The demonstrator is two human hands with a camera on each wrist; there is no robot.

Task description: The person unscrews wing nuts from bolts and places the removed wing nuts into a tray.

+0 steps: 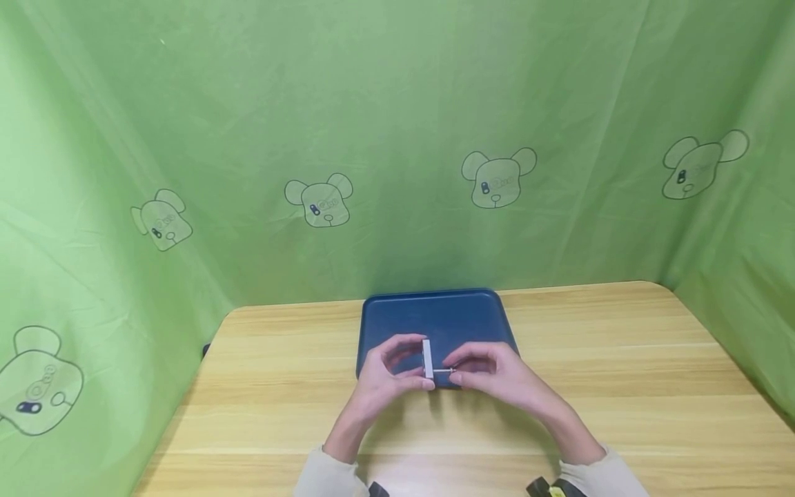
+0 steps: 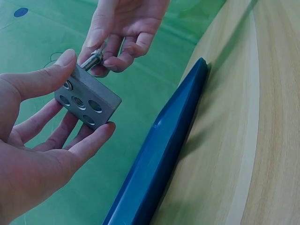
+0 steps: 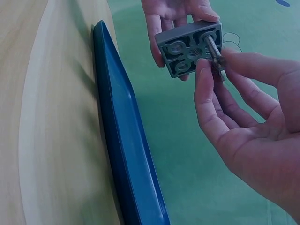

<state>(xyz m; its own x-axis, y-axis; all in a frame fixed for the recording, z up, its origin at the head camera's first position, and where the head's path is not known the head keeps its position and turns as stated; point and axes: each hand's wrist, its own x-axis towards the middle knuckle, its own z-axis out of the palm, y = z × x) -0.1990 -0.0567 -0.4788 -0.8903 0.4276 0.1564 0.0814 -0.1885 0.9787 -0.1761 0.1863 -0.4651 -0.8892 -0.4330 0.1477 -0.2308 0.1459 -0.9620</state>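
My left hand [image 1: 385,373] grips a grey square metal block [image 2: 89,101] by its edges, thumb on one side and fingers on the other. Several round holes show on the face seen in the left wrist view; the opposite face, in the right wrist view, has recessed pockets. A threaded bolt [image 3: 213,49] stands out from a corner hole of the block. The thumb and fingers of my right hand [image 1: 497,373] pinch the bolt's outer end, partly hiding it. Both hands are raised above the near edge of the blue tray [image 1: 435,314].
The tray lies on a wood-grain table [image 1: 279,359], near its back edge. Green curtains [image 1: 397,138] with printed bear heads hang behind and at both sides.
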